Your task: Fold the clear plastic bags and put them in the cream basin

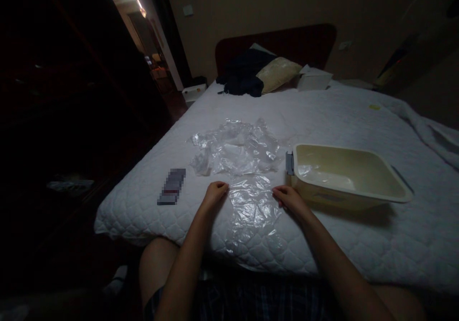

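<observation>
A clear plastic bag (253,201) lies spread on the white quilted bed in front of me. My left hand (216,193) pinches its left edge, thumb and fingers pressed together. On the opposite edge my right hand (289,198) is closed in a similar pinch. Beyond the hands, more crumpled clear plastic (240,146) is heaped on the quilt; I cannot tell whether it is one piece with the bag or several.
To the right stands a cream plastic bin (344,199) with grey side clips, close to my right hand. A blurred-out dark flat object (172,187) lies on the left. Farther back are a beige pillow (279,72), dark clothing (244,80) and a white box (314,80).
</observation>
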Motion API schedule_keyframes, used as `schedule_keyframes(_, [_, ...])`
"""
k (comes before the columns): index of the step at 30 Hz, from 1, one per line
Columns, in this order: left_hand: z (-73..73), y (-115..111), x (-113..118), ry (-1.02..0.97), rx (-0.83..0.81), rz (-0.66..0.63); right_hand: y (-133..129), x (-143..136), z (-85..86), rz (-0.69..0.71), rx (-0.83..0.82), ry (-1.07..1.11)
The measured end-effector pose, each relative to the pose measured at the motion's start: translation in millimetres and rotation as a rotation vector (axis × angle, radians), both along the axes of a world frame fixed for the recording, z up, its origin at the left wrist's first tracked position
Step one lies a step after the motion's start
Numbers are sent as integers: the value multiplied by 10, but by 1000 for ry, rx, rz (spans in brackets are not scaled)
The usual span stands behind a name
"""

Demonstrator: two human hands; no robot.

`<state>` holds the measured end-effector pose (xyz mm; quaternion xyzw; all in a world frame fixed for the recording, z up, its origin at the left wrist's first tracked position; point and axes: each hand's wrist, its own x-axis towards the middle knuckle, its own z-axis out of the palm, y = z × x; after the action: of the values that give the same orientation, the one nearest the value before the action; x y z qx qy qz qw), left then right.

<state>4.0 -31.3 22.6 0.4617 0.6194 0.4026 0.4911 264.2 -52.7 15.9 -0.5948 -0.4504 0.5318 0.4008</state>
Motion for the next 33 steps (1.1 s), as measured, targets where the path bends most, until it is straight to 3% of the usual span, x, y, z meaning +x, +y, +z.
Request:
schedule_keyframes(12, [-139,128,-90,-113,-75,-3,108,-34,-43,64,-43,136])
schedule_keyframes(21, [-142,112,-70,-153,-53,-121,89,-27,-62,97,-26,123])
schedule_keyframes(33, [-130,141,-83,-192,-136,-178,44,-40,-16,101,3,109])
